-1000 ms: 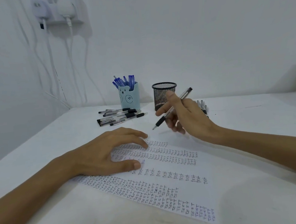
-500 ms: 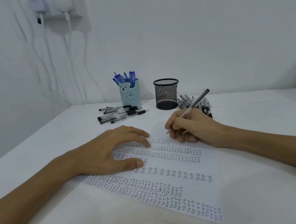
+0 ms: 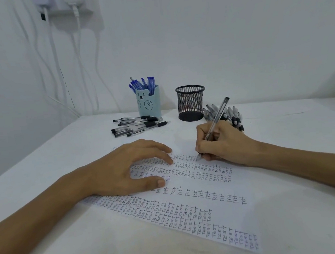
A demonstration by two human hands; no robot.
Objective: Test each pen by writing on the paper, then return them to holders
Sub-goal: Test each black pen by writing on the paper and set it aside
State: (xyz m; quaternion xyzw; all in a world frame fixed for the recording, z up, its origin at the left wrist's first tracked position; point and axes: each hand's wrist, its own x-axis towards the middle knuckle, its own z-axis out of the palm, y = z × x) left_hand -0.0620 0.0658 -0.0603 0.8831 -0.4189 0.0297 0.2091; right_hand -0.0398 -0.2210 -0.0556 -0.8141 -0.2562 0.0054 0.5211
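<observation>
Gripping clear pen [image 3: 216, 120], right hand [image 3: 224, 141] marks paper [image 3: 221, 209].

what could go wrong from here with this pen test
Smearing: the right hand, gripping the pen, rests on the paper beside written rows, so fresh ink might smudge.
Scattering: the loose pens by the mesh holder lie just behind that hand; pulling back could knock them.

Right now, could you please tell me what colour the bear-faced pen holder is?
The bear holder is light blue, best seen in the head view.
</observation>
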